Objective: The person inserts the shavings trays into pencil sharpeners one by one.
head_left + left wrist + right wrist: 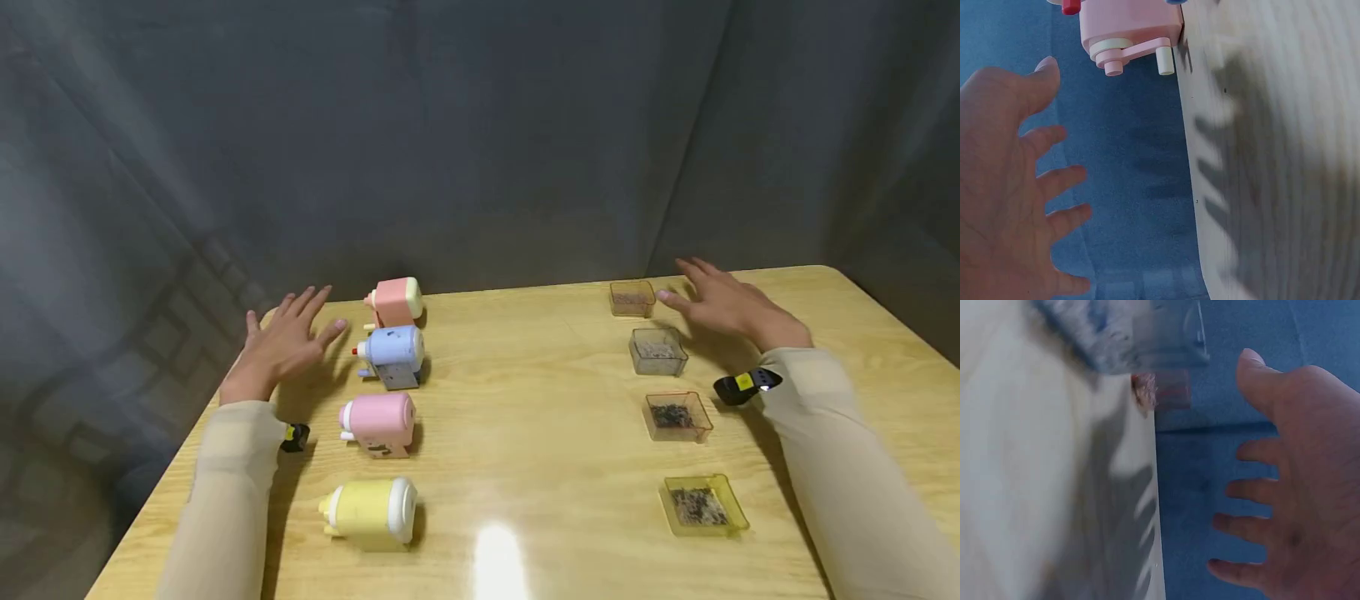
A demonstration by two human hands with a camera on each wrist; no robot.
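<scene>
Four pencil sharpeners lie in a column on the left of the wooden table [525,417]: salmon [396,302], blue [393,350], pink [378,422] and yellow [371,510]. My left hand [288,337] hovers open just left of the salmon and blue ones, fingers spread, holding nothing. In the left wrist view the salmon sharpener [1129,31] lies past the fingertips [1047,65]. On the right stand several small clear trays of shavings [632,298] [657,351] [677,416] [702,505]. My right hand [712,296] is open beside the farthest tray, thumb near it. That tray [1163,390] shows blurred in the right wrist view.
A dark grey curtain [480,133] hangs behind the table. The table's back edge runs just beyond both hands. Black wrist devices [746,387] [295,437] sit on both sleeves. A bright glare spot [495,558] lies on the near middle of the tabletop.
</scene>
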